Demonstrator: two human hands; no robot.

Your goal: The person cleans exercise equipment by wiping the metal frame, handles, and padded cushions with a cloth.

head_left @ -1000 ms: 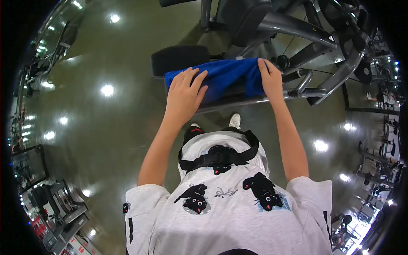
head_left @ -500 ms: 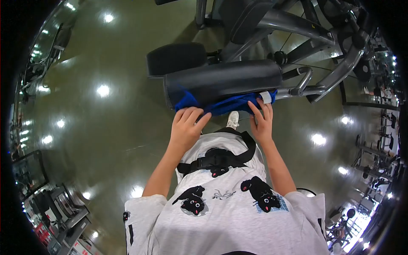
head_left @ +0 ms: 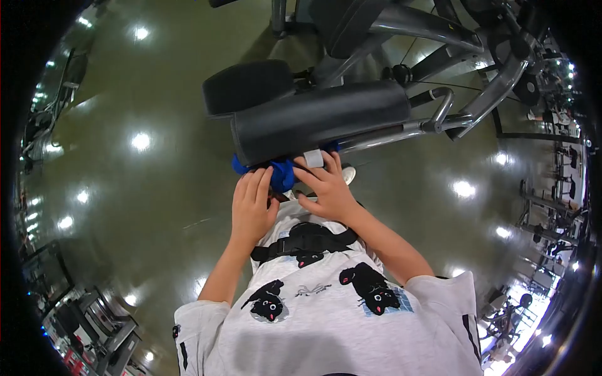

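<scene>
A blue cloth [head_left: 283, 177] is bunched along the lower edge of a black padded roller [head_left: 323, 117] on a gym machine. My left hand [head_left: 253, 203] has its fingertips on the cloth's left part, near the pad's left end. Close beside it, my right hand [head_left: 331, 191] grips the cloth further right, fingers bent over it. A white tag [head_left: 313, 158] on the cloth sticks up by the right fingers. Part of the cloth is hidden behind the pad and under my fingers.
A second black pad [head_left: 248, 88] sits just behind the roller. Metal tubing [head_left: 389, 135] and a bent handle [head_left: 443, 103] extend right. A white shoe [head_left: 348, 173] shows on the shiny floor below. Other gym machines [head_left: 103, 319] stand around the edges.
My right hand has moved left along the pad, drawing the tagged end of the cloth toward my left hand. The cloth is more bunched, and more metal tube is exposed.
</scene>
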